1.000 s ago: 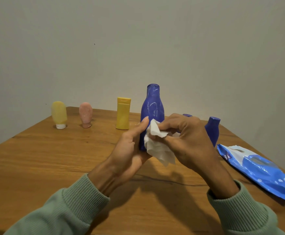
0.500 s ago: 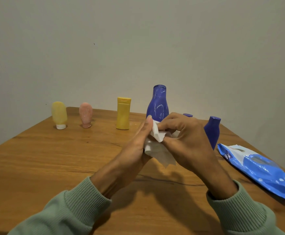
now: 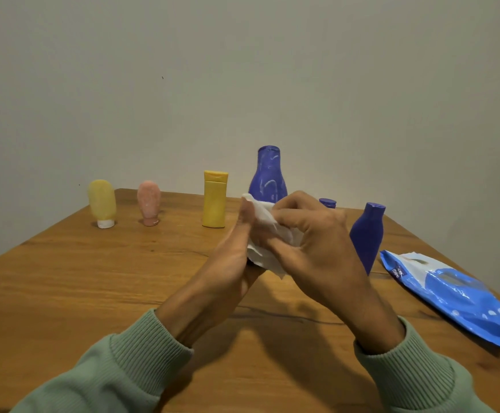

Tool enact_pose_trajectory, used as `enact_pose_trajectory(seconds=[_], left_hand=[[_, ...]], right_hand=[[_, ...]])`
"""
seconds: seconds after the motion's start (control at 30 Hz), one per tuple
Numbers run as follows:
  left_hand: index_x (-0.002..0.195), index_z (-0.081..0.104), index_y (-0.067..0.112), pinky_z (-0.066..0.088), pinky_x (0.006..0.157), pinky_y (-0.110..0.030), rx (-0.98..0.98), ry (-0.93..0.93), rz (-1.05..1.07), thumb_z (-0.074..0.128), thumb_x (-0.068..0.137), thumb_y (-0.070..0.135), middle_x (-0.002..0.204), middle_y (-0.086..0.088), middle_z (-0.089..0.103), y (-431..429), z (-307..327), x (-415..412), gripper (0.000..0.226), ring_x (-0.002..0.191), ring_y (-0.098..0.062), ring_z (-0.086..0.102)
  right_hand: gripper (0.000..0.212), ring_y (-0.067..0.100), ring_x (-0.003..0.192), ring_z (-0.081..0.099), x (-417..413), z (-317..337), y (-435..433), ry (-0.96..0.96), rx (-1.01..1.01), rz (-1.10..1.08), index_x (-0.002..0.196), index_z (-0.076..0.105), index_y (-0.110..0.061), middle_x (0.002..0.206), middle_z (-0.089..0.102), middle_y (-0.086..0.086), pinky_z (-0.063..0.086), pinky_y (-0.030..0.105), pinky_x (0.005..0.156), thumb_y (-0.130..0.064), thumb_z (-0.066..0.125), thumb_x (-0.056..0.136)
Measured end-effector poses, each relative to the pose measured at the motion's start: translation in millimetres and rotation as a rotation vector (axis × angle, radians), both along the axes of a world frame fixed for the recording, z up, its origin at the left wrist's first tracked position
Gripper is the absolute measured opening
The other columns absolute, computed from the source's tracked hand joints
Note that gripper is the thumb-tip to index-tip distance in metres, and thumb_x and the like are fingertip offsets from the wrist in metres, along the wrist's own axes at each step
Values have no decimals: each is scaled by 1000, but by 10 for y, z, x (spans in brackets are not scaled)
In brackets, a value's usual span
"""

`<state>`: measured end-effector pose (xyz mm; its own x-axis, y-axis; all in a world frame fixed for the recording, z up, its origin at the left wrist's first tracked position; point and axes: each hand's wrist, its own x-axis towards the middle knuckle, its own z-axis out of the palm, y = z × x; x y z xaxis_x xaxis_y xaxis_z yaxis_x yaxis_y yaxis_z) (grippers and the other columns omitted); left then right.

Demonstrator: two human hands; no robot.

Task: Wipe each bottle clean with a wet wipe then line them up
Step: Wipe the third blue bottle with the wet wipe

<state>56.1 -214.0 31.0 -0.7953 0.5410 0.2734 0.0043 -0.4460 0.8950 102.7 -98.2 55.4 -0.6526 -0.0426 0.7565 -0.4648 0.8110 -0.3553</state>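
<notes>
A tall dark-blue bottle (image 3: 268,177) with pale smears stands up between my hands at mid-table; only its neck and shoulders show. My left hand (image 3: 228,263) grips its lower body from the left, thumb pointing up. My right hand (image 3: 317,242) pinches a crumpled white wet wipe (image 3: 262,257) and presses it against the bottle's front. A smaller blue bottle (image 3: 366,234) stands to the right. A yellow bottle (image 3: 214,201), a pink tube (image 3: 149,204) and a pale yellow tube (image 3: 102,201) stand in a row at the back left.
A blue wet-wipe pack (image 3: 457,296) lies at the right edge of the wooden table (image 3: 79,278). A blue cap (image 3: 327,202) peeks out behind my right hand. A plain wall rises close behind the table's far edge.
My right hand has rubbed the wipe higher up the blue bottle's body. The bottle's top swayed right, then came back. The other bottles have not moved.
</notes>
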Motion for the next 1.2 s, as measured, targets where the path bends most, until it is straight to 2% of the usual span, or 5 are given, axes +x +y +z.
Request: enact_pose_trajectory(seconds=[0.17, 0.47, 0.73, 1.0, 1.2], left_hand=[[109, 63, 12, 60, 76, -29, 61, -113, -33, 29, 80, 64, 96, -11, 74, 17, 29, -20, 69, 89, -18, 71], [130, 53, 9, 59, 83, -39, 106, -221, 59, 46, 80, 52, 122, -21, 65, 39, 52, -32, 67, 110, -32, 65], [128, 50, 3, 57, 57, -37, 49, -52, -107, 37, 99, 39, 88, -15, 67, 9, 48, 4, 48, 69, -25, 64], [122, 53, 4, 56, 56, -35, 60, -22, -152, 37, 98, 40, 86, -15, 67, -18, 42, 1, 46, 66, -25, 63], [123, 49, 3, 58, 64, -39, -36, 74, -198, 46, 95, 41, 91, -17, 65, -47, 17, -17, 47, 74, -28, 65]], right_hand=[[22, 1, 87, 55, 9, 44, 73, -103, -6, 35, 100, 73, -19, 92, 54, -17, 45, 8, 70, -25, 74, 78], [27, -4, 83, 57, -37, 85, 156, 12, -197, 53, 82, 56, -46, 81, 56, -26, 48, 9, 66, -26, 74, 77], [15, 7, 82, 64, -11, 142, 245, 13, -412, 87, 89, 67, -32, 87, 68, -11, 54, 20, 65, -37, 69, 75], [25, 13, 89, 68, 25, 189, 324, -230, -518, 259, 89, 69, -28, 91, 71, -7, 58, 27, 71, -36, 71, 66], [27, 10, 88, 68, 9, 179, 318, -33, -636, 199, 97, 70, -21, 97, 71, -3, 57, 23, 68, -31, 70, 72]])
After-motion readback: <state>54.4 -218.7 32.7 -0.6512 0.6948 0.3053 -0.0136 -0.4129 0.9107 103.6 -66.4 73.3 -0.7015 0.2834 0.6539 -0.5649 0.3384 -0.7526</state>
